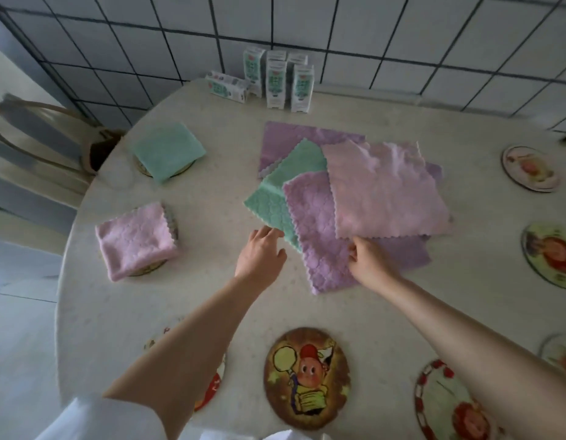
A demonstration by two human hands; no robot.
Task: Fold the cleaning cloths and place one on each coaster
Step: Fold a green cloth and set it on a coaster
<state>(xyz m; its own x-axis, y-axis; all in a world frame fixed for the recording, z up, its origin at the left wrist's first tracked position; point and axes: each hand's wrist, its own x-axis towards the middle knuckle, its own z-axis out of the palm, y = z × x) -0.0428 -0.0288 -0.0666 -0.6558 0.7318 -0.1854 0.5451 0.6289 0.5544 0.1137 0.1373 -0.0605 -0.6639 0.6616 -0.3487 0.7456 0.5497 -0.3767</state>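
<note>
Across the middle of the frame, the round table carries an overlapping heap of unfolded cleaning cloths. The pink cloth lies on top, a purple cloth under its near edge, and a green cloth pokes out to the left. The right hand has its fingers curled at the pink cloth's near corner and looks to be pinching it. The left hand is spread and relaxed, fingertips at the green cloth's near edge, gripping nothing.

The likely trouble is the overlap. Because that corner lies directly on the purple cloth, the pinch may catch both layers. Lifting could then drag the heap askew or pull a cloth toward the table's edge. A one-cornered lift would also let the pink cloth sag and fold crooked.

At left, a folded green cloth and a folded pink cloth each cover a coaster. Bare coasters wait at bottom centre, at lower right and along the right edge. One more is half hidden under the left forearm. Small cartons stand near the tiled wall at top, clear of the work.
</note>
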